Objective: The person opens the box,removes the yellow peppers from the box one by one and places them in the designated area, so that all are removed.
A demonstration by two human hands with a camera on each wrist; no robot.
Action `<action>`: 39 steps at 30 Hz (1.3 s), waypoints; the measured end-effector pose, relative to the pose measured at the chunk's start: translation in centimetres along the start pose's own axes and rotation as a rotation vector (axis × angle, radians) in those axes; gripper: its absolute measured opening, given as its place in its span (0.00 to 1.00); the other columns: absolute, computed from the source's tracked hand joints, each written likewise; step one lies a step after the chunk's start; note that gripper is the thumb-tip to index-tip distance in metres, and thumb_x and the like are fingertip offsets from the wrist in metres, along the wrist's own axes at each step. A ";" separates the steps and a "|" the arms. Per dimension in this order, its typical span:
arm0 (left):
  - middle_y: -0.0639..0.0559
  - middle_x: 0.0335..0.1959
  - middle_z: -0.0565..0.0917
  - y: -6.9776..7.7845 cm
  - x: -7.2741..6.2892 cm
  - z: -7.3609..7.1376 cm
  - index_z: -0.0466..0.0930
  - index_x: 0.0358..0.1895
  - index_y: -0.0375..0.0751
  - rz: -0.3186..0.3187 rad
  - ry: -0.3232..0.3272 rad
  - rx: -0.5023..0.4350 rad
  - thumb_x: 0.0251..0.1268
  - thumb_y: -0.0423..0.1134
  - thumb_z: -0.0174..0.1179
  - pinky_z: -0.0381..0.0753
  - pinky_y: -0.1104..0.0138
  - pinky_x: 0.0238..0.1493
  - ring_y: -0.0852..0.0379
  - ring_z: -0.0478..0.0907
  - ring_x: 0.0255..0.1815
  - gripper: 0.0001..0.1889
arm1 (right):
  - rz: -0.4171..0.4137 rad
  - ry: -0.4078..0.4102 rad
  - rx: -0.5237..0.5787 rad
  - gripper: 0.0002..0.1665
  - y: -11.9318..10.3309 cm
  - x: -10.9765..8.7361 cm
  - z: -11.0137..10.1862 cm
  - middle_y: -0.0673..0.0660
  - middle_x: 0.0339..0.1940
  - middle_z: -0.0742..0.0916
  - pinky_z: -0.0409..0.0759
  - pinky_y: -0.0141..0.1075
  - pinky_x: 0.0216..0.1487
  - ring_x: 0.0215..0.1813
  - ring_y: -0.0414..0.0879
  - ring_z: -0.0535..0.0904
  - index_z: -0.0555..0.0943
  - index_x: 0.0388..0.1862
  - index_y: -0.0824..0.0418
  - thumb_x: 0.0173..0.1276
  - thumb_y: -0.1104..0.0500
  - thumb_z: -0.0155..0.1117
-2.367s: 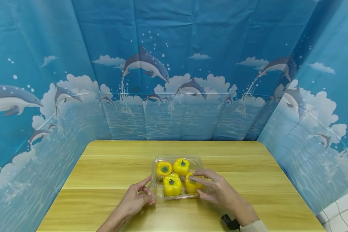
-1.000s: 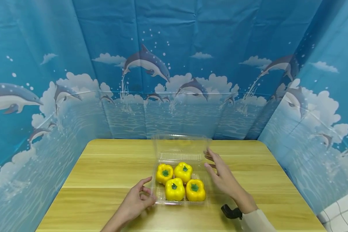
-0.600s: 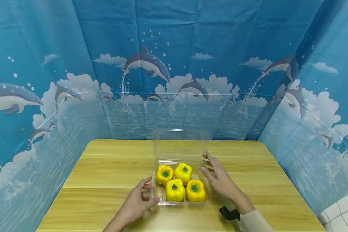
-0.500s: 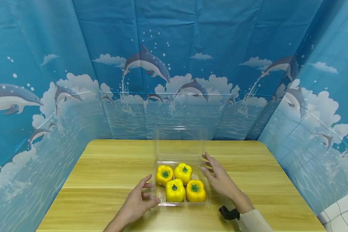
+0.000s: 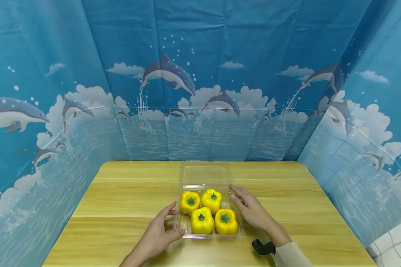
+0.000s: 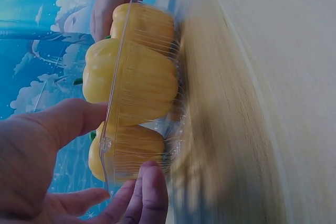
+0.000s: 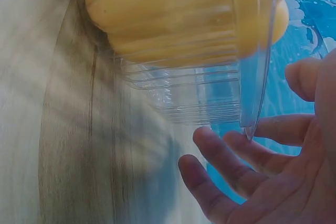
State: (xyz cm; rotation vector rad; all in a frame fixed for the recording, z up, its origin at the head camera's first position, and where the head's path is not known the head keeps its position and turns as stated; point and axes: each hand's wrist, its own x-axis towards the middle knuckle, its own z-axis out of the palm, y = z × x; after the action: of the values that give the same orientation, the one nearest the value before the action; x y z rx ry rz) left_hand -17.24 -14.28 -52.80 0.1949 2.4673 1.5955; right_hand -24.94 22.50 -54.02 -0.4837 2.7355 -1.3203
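Note:
A clear plastic clamshell container (image 5: pixel 207 236) lies in the middle of the table, its lid (image 5: pixel 205 175) folded back behind it. Several yellow bell peppers (image 5: pixel 202 220) with green stems sit in its base. My left hand (image 5: pixel 156 233) holds the left side, with the thumb (image 6: pixel 79 119) at the rim and fingers (image 6: pixel 152 187) against the outer wall. Beside the back right corner is my right hand (image 5: pixel 254 210), its fingers (image 7: pixel 226 161) spread and loosely bent around the rim's corner without gripping it. Whether those fingertips touch the plastic I cannot tell.
The wooden table (image 5: pixel 120 200) has rounded far corners. A blue dolphin-print curtain (image 5: pixel 207 137) hangs behind it and along both sides. A black curved piece (image 5: pixel 263 246) sits at the right wrist, by a light sleeve (image 5: pixel 292 256).
The container's lid, over the peppers at first, has swung up and back and now lies behind the base. My right hand has moved from the front right pepper to the back right corner.

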 end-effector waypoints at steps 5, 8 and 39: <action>0.37 0.81 0.80 0.1 0.1 0.3 0.61 0.95 0.42 -0.012 -0.006 0.016 0.66 0.40 0.86 0.89 0.72 0.49 0.50 0.86 0.62 0.57 | -0.001 -0.002 -0.009 0.37 0.1 -0.1 0.0 0.69 0.89 0.77 0.84 0.67 0.81 0.84 0.68 0.80 0.67 0.94 0.65 1.01 0.46 0.48; 0.37 0.83 0.79 0.1 0.2 0.5 0.60 0.96 0.44 -0.011 -0.005 0.047 0.63 0.42 0.89 0.89 0.70 0.50 0.47 0.86 0.65 0.61 | 0.003 -0.014 -0.013 0.36 0.0 -0.2 0.0 0.68 0.90 0.76 0.84 0.68 0.81 0.85 0.68 0.79 0.66 0.95 0.64 1.01 0.46 0.49; 0.32 0.97 0.57 1.0 1.8 2.1 0.41 1.00 0.48 0.003 -0.018 0.271 0.48 0.65 0.94 0.71 0.24 0.86 0.22 0.65 0.92 0.84 | -0.157 0.009 -0.239 0.40 -3.1 -0.5 -0.9 0.68 0.96 0.67 0.75 0.79 0.84 0.92 0.74 0.67 0.68 0.95 0.51 0.93 0.44 0.66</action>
State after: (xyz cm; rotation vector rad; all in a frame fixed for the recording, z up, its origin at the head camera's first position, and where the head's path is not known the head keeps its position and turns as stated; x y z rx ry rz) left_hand -18.54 -11.62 -52.85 0.2513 2.6619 1.2481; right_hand -23.85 21.52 -51.10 -0.7236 2.9311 -1.0275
